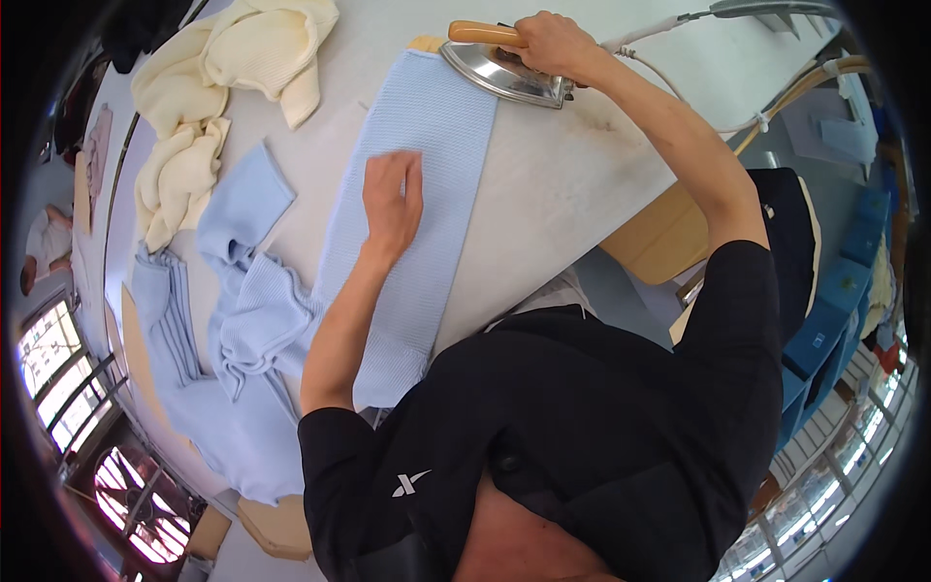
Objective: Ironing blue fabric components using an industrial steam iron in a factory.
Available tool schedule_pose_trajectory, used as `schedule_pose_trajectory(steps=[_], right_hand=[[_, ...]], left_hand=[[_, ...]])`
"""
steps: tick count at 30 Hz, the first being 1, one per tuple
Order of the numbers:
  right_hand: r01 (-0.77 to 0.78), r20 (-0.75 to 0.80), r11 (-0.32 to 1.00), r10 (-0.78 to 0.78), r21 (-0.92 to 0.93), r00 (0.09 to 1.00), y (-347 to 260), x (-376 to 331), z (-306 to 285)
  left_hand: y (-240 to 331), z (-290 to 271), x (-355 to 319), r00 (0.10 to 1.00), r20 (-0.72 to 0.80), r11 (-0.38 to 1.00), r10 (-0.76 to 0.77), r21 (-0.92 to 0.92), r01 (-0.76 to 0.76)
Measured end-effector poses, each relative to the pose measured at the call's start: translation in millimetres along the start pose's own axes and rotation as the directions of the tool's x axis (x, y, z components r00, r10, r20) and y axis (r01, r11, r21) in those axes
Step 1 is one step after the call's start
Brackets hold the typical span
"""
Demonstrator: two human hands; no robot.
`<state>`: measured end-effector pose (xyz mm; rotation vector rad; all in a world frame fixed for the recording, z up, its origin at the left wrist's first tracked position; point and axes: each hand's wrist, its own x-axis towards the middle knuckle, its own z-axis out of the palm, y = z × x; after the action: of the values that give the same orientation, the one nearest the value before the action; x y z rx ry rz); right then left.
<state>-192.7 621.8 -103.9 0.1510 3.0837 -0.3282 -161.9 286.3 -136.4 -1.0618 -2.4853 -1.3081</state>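
My right hand [555, 47] is wrapped round the wooden handle of a silver iron [504, 74] at the far end of the table. The iron lies flat, partly over the far right corner of a light blue ribbed knit piece [441, 165]. That long piece is spread smooth and runs toward my body. A yellow edge [425, 44] sticks out from its far end. Over the middle of the knit, my left hand [392, 199] is closed in a loose fist with the back of the hand up. No fabric bunches at its fingers; whether it touches the knit is unclear.
Crumpled light blue knitwear [257, 310] lies to the left, with cream knitwear [228, 73] beyond it on the pale table [543, 184]. The iron's hose and cable [669, 24] run off to the far right. Blue crates [824, 310] stand right of me.
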Motion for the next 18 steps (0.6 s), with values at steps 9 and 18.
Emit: schedule_pose_trajectory(steps=[9,18], right_hand=[[-0.056,0.039,0.990,0.061,-0.130,0.997,44,-30,1],[-0.356,-0.109,0.892,0.339,-0.277,0.934,142,-61,-3]], left_hand=[[75,-130,-361,0.890,0.196,0.797,-0.411,0.550,0.247],[139,-192,-290,0.926,0.063,0.847,-0.371,0.431,0.310]])
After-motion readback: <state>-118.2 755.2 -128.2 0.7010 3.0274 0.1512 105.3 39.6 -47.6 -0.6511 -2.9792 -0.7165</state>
